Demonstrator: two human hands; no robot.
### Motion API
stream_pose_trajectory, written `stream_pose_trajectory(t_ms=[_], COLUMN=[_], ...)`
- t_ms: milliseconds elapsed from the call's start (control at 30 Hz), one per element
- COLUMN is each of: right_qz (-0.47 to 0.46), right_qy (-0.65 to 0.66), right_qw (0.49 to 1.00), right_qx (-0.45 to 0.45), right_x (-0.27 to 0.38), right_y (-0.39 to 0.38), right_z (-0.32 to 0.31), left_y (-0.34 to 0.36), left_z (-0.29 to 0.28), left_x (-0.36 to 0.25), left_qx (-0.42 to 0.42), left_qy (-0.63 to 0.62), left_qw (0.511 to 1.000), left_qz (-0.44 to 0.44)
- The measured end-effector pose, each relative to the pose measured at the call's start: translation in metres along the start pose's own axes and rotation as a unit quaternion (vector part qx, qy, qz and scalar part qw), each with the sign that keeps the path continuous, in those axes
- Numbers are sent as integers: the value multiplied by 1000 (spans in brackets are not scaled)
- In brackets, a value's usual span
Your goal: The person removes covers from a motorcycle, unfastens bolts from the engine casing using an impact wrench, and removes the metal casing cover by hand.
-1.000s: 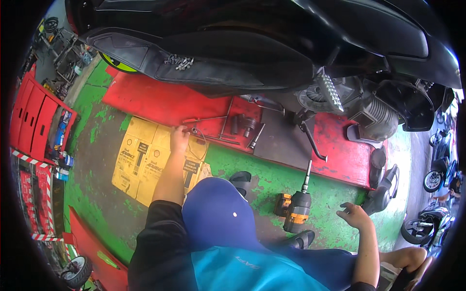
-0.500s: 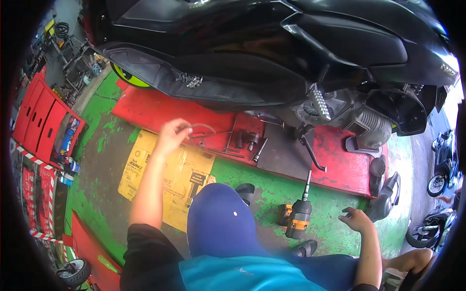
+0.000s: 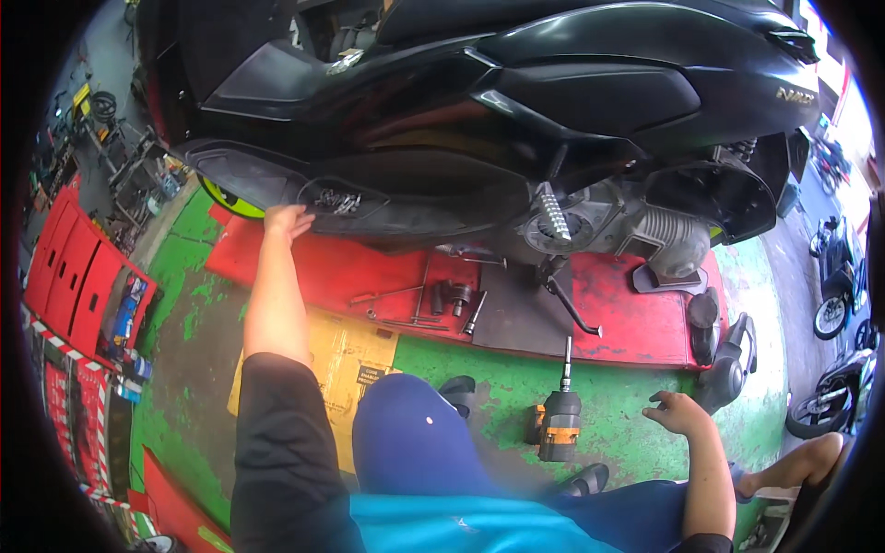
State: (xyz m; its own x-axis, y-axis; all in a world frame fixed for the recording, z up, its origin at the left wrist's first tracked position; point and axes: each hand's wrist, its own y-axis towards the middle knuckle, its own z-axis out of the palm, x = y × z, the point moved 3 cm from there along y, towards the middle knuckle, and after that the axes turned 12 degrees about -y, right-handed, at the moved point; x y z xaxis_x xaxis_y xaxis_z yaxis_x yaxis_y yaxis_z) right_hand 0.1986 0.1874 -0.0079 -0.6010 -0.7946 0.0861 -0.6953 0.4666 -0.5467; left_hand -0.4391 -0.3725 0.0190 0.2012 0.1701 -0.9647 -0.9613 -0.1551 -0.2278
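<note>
My left hand (image 3: 288,221) reaches to the footboard (image 3: 433,217) of a black scooter (image 3: 415,129). Its fingers stretch to the right at the near left edge of a thin dark loop (image 3: 385,205), like a gasket or ring. The loop lies around a small heap of bolts (image 3: 339,202). Whether a fingertip touches the loop is hard to make out. My right hand (image 3: 680,413) hovers above the green floor, thumb and forefinger apart, holding nothing. Left of it, a black and orange cordless impact wrench (image 3: 560,426) with a long socket extension is on the floor.
Under the scooter runs a red platform (image 3: 636,318) with a dark mat (image 3: 521,309), a ratchet (image 3: 476,311), sockets (image 3: 458,297) and thin rods. Yellow cardboard (image 3: 346,350) covers some floor. A black cover (image 3: 728,364) leans at right, near another person's leg (image 3: 793,465).
My left hand has moved up and left from above the platform to the footboard, bringing the thin loop to the bolts. My view has shifted; the right hand stays much the same.
</note>
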Motion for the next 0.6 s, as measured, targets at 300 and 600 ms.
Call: stream_pose_trajectory(t_ms=[300, 600], right_qz=[-123, -137], right_qy=[17, 418], right_qw=[990, 859], right_qx=[-64, -264], right_x=[35, 151], right_y=[22, 85], right_z=[6, -52], left_y=[66, 50], left_z=[-51, -30], left_x=[9, 20], left_qx=[-64, 21], left_qy=[42, 174], left_qw=[996, 977], left_qz=[55, 124])
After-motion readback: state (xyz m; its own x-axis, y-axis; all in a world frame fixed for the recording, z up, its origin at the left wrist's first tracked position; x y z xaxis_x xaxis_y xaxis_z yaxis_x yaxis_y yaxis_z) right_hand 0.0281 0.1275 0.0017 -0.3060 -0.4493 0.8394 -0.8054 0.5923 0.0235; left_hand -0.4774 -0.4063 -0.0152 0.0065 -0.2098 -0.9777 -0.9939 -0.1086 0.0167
